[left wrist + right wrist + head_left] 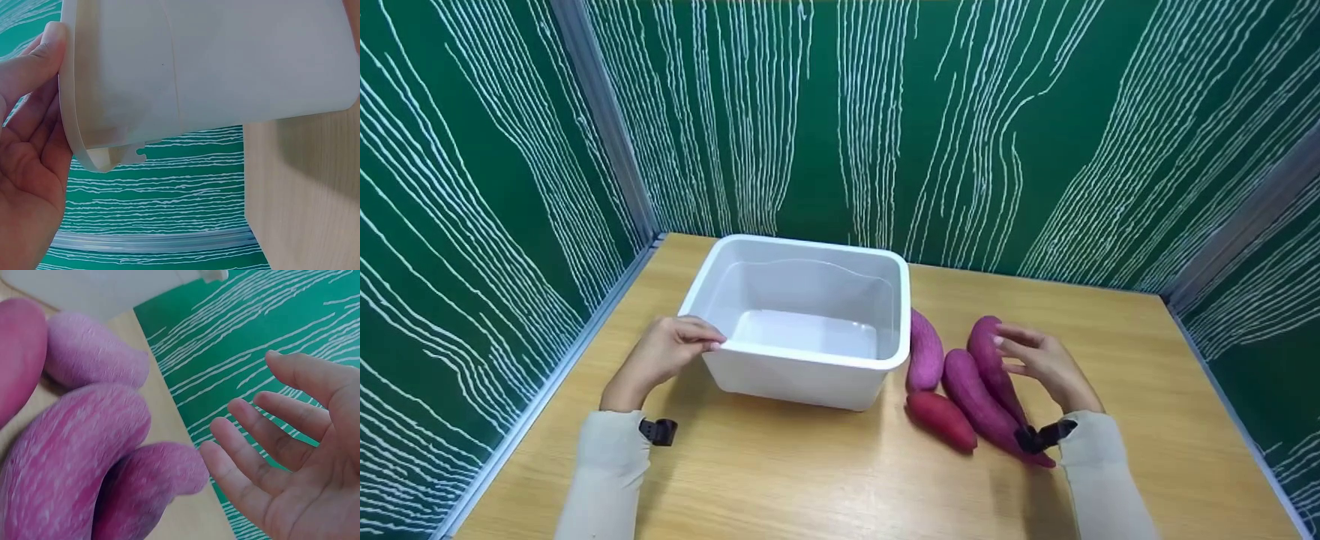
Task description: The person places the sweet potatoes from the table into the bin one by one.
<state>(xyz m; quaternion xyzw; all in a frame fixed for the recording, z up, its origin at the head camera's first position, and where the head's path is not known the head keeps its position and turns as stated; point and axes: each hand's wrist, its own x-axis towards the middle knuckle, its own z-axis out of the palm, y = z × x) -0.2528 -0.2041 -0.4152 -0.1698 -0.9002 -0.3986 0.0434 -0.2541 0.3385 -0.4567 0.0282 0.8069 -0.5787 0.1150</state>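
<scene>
A white plastic bin (802,379) stands on the table, its inside bare. My left hand (667,349) pinches the bin's near-left rim, thumb on one side and fingers on the other, as the left wrist view shows with the hand (34,135) at the rim. My right hand (1046,364) hovers with spread, relaxed fingers beside the rightmost long purple sweet potato (990,360); whether the fingertips touch it I cannot tell. Another purple sweet potato (979,401) lies against it, and a third (924,352) lies beside the bin. A shorter red sweet potato (941,421) is nearest me.
The wooden table (810,480) is bounded at the back and sides by green panels (825,150) with white wavy lines. Grey metal posts (611,120) stand at the corners. Black straps (658,431) are on both wrists.
</scene>
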